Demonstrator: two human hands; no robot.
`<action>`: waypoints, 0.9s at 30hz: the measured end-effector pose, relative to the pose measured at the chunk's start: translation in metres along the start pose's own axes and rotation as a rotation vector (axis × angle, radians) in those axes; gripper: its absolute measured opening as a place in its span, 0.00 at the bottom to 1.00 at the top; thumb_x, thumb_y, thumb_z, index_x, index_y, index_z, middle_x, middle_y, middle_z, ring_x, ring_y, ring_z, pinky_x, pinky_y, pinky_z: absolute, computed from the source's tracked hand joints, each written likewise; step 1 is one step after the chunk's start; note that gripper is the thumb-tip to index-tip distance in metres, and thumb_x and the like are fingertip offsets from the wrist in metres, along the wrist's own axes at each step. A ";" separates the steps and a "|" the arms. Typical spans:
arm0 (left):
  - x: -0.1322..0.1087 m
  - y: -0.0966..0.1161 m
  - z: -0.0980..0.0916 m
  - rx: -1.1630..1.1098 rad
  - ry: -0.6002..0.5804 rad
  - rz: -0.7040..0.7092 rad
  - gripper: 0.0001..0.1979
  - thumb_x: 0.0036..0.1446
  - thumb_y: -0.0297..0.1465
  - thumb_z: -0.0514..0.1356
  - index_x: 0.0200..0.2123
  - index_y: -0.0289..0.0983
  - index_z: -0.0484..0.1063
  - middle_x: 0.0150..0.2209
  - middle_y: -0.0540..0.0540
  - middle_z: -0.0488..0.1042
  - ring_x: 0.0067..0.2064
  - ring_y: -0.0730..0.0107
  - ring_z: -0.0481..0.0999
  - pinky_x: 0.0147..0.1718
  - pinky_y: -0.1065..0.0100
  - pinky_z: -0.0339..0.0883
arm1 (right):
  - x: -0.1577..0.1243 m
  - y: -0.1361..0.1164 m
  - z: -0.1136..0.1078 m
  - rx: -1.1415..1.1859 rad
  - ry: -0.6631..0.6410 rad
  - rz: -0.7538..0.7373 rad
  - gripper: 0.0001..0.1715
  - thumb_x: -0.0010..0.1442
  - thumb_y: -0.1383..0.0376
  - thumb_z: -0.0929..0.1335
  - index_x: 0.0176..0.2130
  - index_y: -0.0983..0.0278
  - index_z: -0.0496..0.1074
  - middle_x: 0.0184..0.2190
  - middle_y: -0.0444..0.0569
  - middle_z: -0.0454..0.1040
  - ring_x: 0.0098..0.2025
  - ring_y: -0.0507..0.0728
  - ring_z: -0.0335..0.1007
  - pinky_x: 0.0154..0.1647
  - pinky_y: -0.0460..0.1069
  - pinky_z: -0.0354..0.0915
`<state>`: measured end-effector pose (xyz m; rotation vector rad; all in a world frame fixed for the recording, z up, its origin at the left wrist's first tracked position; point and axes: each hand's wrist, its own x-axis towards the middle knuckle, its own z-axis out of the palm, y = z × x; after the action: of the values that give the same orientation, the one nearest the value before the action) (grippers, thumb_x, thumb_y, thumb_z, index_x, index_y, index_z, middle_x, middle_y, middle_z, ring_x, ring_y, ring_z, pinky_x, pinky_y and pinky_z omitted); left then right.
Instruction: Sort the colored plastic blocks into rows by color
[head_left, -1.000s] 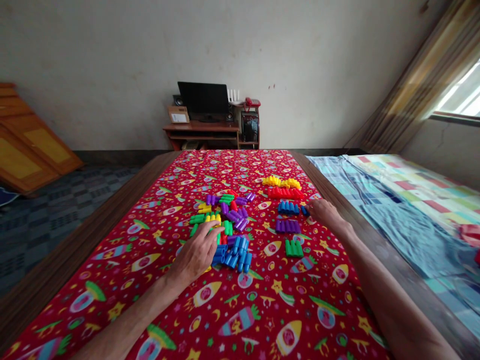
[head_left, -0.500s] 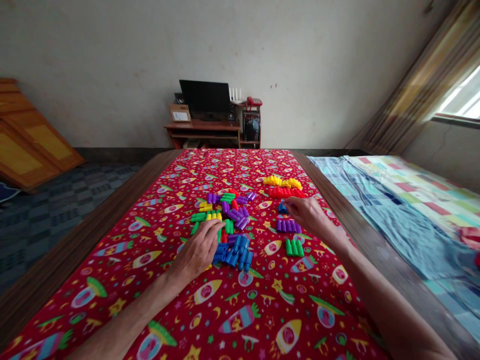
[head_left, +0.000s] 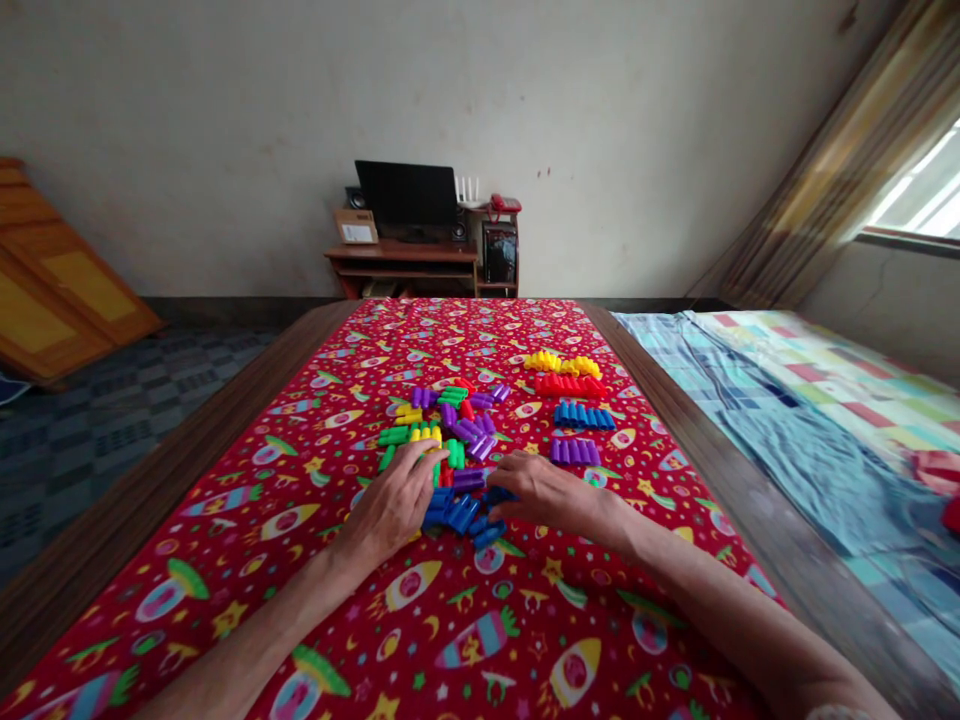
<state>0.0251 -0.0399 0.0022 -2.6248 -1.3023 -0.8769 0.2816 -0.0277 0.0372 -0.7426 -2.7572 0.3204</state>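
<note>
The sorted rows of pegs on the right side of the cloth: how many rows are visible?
4: yellow row farthest, then red row, blue row, purple row nearest. The right hand may hide another.

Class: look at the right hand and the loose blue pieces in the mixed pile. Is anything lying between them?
Nothing visible does: the right hand already reaches the blue pieces at the pile's near edge, its fingers against them.

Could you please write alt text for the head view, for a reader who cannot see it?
Two bare hands rest on a mixed pile of coloured pegs on a red rocket-print cloth: left hand on its near left side, right hand reaching blue pegs. Beyond, sorted rows lie in yellow, red, blue and purple.
</note>
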 end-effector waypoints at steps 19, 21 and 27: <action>0.001 0.000 -0.001 0.024 0.015 0.018 0.18 0.67 0.27 0.44 0.53 0.34 0.69 0.51 0.38 0.70 0.54 0.57 0.71 0.54 0.56 0.70 | -0.069 0.097 -0.061 -0.230 0.414 0.831 0.13 0.61 0.64 0.62 0.34 0.67 0.74 0.23 0.50 0.73 0.26 0.54 0.66 0.28 0.47 0.53; 0.000 -0.001 0.000 0.025 0.015 0.019 0.18 0.67 0.26 0.44 0.53 0.34 0.69 0.51 0.38 0.70 0.54 0.57 0.71 0.54 0.56 0.70 | -0.073 0.099 -0.059 -0.259 0.402 0.833 0.13 0.61 0.66 0.61 0.33 0.67 0.73 0.22 0.49 0.71 0.24 0.53 0.63 0.28 0.47 0.52; 0.001 0.001 0.000 0.014 0.029 0.028 0.18 0.66 0.25 0.44 0.52 0.35 0.70 0.50 0.39 0.70 0.53 0.58 0.72 0.54 0.56 0.70 | -0.073 0.105 -0.052 -0.243 0.383 0.807 0.11 0.60 0.67 0.60 0.30 0.65 0.69 0.19 0.45 0.65 0.20 0.51 0.55 0.25 0.48 0.49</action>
<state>0.0256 -0.0399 0.0031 -2.6030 -1.2580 -0.8943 0.4065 0.0310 0.0425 -1.7553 -2.0426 -0.0215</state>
